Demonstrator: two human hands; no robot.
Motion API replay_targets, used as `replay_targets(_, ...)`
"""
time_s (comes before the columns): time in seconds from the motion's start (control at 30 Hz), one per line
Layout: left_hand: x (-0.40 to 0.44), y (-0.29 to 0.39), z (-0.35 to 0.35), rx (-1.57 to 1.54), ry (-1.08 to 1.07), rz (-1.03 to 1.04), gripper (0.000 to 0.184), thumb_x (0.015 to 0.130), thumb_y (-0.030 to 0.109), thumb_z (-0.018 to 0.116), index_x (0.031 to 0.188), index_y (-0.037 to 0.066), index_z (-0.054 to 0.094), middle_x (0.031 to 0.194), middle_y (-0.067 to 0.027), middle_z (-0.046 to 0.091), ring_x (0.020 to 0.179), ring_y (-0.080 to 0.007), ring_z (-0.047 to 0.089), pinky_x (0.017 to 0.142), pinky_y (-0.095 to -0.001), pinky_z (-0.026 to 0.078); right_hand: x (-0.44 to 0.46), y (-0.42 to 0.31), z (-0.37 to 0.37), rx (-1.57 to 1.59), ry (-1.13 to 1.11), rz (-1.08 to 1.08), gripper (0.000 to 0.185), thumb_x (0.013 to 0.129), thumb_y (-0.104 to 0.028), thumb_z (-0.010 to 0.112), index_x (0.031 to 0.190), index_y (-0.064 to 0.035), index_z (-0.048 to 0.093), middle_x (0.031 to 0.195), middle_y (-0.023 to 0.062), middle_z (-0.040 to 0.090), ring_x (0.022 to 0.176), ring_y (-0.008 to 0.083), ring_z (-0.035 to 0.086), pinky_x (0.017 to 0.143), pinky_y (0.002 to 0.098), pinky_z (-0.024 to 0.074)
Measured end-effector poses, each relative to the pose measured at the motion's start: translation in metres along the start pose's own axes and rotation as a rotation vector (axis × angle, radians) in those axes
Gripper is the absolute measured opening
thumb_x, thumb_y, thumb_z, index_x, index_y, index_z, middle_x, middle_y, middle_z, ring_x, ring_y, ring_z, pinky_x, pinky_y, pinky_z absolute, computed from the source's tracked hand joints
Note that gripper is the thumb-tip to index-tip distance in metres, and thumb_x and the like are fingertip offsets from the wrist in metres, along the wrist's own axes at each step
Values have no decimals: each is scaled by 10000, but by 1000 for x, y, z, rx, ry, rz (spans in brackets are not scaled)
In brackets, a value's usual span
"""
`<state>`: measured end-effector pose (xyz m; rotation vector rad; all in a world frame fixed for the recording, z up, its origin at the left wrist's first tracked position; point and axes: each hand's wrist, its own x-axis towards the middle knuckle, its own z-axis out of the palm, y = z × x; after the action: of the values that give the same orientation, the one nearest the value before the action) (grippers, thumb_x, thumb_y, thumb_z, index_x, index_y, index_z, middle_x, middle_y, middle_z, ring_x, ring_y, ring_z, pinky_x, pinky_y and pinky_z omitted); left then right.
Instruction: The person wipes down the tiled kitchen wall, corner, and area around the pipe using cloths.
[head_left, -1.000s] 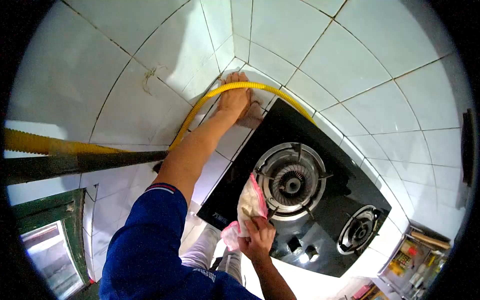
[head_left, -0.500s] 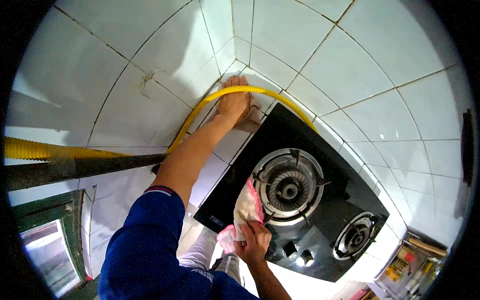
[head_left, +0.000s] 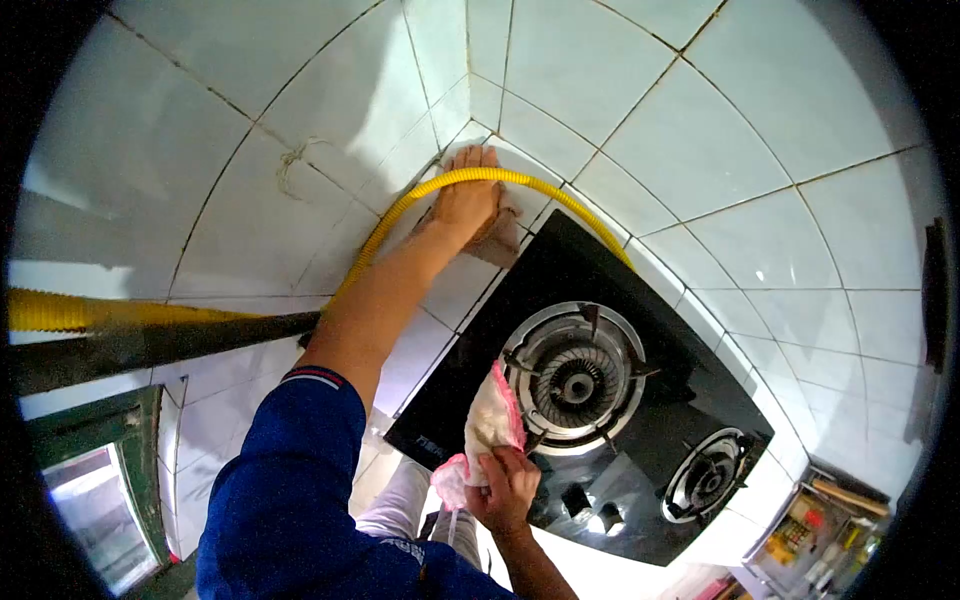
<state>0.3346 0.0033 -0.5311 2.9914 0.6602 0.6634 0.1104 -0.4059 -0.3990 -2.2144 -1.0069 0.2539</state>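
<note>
My left hand reaches into the tiled corner behind the stove, its fingers together and pressed down over a brown cloth. The cloth lies on the pale tiled counter, partly hidden under the palm. A yellow corrugated hose arches across the back of this hand. Lower down, my right hand grips a white cloth with a pink edge, bunched near the front of the black gas stove. The tip of that cloth hangs beside the larger burner.
A smaller burner and two knobs are on the stove's right and front. A dark bar runs in from the left below the hose. At lower right is a shelf with small items; a green-framed window stands at lower left.
My left hand has moved very slightly up towards the corner, still on the brown cloth. My right hand and the white cloth are almost unchanged.
</note>
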Motion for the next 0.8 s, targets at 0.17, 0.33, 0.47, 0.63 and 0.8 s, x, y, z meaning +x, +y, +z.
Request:
replay_targets(0.17, 19, 2, 0, -48, 112, -21, 486, 959, 219, 514, 1386, -8, 469, 1354, -228, 528, 1309, -393, 468, 1115, -516, 364, 1, -3, 1, -12, 28, -18, 539, 742, -270, 742, 1258, -157, 631, 1262, 118, 583, 1116, 338, 571, 927, 493, 423)
replay_targets(0.33, -19, 7, -15, -80, -116, -51, 467, 979, 203, 475, 1404, 11, 468, 1426, -212, 481, 1329, -397, 456, 1131, -536, 341, 1, 0, 2, -16, -6, -8, 576, 726, -287, 753, 1270, -159, 612, 1281, 111, 577, 1137, 345, 562, 958, 497, 407)
replay_targets(0.47, -1, 2, -18, -17, -48, 24, 461, 951, 179, 516, 1368, -15, 484, 1372, -232, 521, 1289, -396, 493, 1118, -531, 354, 3, -3, 1, -36, 27, -16, 550, 706, -215, 741, 1238, -150, 617, 1238, 118, 594, 1110, 351, 574, 955, 493, 417)
replay_targets(0.63, 1, 1, -9, -52, -5, -78, 463, 1003, 254, 460, 1392, 7, 502, 1396, -206, 509, 1351, -404, 433, 1159, -521, 311, 9, -4, 0, -61, 28, -37, 489, 721, -160, 702, 1203, -132, 628, 1180, 121, 619, 1073, 354, 592, 932, 474, 432)
replay_targets(0.8, -38, 6, -30, -113, -87, -78, 435, 1002, 176, 440, 1410, 38, 498, 1431, -218, 502, 1350, -406, 451, 1140, -545, 336, 7, -5, 0, -31, 64, -44, 501, 723, -180, 699, 1216, -130, 625, 1197, 124, 613, 1096, 351, 580, 933, 478, 427)
